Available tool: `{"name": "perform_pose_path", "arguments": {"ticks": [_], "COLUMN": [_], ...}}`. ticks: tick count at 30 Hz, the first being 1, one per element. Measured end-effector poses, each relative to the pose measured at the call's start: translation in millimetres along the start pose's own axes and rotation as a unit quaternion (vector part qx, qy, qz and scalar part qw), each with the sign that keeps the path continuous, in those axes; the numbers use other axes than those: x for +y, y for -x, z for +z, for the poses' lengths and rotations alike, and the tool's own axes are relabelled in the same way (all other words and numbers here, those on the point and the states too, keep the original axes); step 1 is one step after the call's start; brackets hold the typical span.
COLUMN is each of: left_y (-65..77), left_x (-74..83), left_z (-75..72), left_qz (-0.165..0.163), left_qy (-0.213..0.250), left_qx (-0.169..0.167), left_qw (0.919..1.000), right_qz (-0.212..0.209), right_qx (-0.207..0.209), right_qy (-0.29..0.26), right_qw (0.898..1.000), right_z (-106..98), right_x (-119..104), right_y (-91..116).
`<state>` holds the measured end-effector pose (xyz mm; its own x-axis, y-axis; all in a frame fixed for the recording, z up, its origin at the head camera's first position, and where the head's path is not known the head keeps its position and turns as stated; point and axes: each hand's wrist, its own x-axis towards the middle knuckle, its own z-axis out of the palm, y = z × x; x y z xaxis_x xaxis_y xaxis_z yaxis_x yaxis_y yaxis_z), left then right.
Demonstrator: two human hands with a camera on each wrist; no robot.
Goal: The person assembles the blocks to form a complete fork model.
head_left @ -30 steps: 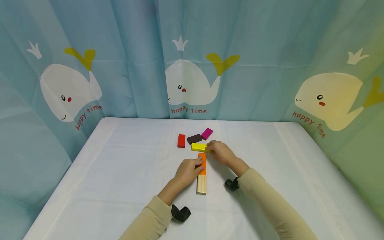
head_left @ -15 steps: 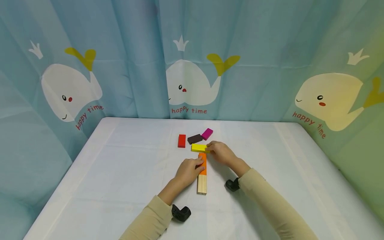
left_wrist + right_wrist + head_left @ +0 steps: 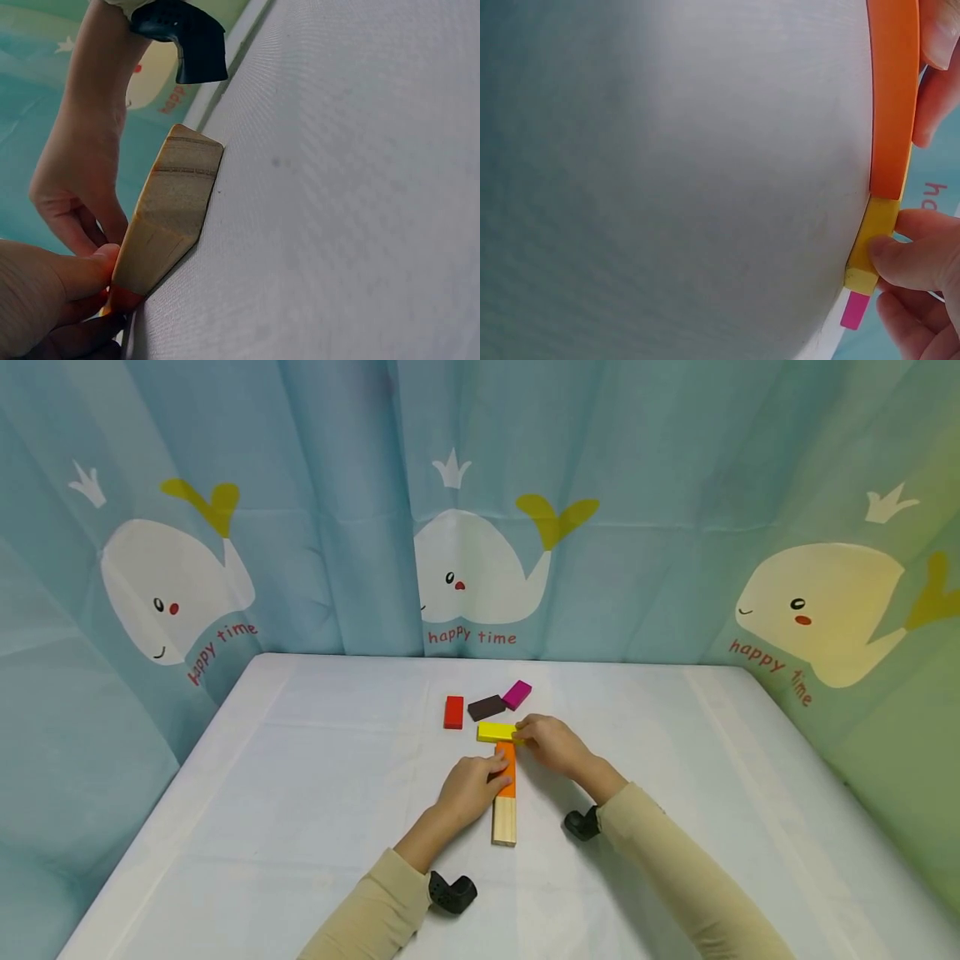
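Observation:
My left hand (image 3: 467, 789) holds an orange block (image 3: 506, 792) between thumb and fingers as it lies lengthwise on the table. A plain wooden block (image 3: 504, 822) continues that line on the near side, end to end with the orange one. Across the orange block's far end lies a yellow block (image 3: 495, 732), forming a T shape. My right hand (image 3: 553, 742) pinches the yellow block by its right end. In the right wrist view, the yellow block's long side (image 3: 880, 221) meets the orange block's end (image 3: 894, 97), and the right thumb rests on its side.
Beyond the yellow block lie a red block (image 3: 453, 712), a dark brown block (image 3: 486, 707) and a magenta block (image 3: 517, 694), the last two corner to corner. A white cloth covers the table (image 3: 300, 793). A blue whale-print curtain (image 3: 352, 568) hangs behind it.
The yellow block has shifted slightly nearer, up against the orange block's far end, with my right hand pinching it. My left hand and the other blocks have stayed in place.

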<state>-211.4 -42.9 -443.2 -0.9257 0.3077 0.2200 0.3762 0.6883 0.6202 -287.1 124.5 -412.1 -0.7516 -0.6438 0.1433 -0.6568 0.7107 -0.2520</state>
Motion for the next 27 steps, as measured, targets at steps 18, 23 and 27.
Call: {"name": "perform_pose_path", "arguments": {"ticks": [18,23,27], "left_y": [0.1,0.9,1.3], "left_x": [0.7,1.6,1.5], "left_z": [-0.3,-1.1,-0.5], "left_qz": [0.004,0.008,0.008], "left_qy": [-0.001,0.001,0.004], "left_qx": [0.002,0.003,0.005], "left_qw": [1.0,1.0,0.9999], "right_qz": [-0.01,-0.013,-0.025], "right_qx": [0.002,-0.003,-0.006], "right_qy": [0.004,-0.001,-0.002], "right_qw": [1.0,1.0,1.0], "right_z": [1.6,0.0,-2.9], "right_x": [-0.2,-2.4,-2.7], "right_y": [1.1,2.2,2.4]}}
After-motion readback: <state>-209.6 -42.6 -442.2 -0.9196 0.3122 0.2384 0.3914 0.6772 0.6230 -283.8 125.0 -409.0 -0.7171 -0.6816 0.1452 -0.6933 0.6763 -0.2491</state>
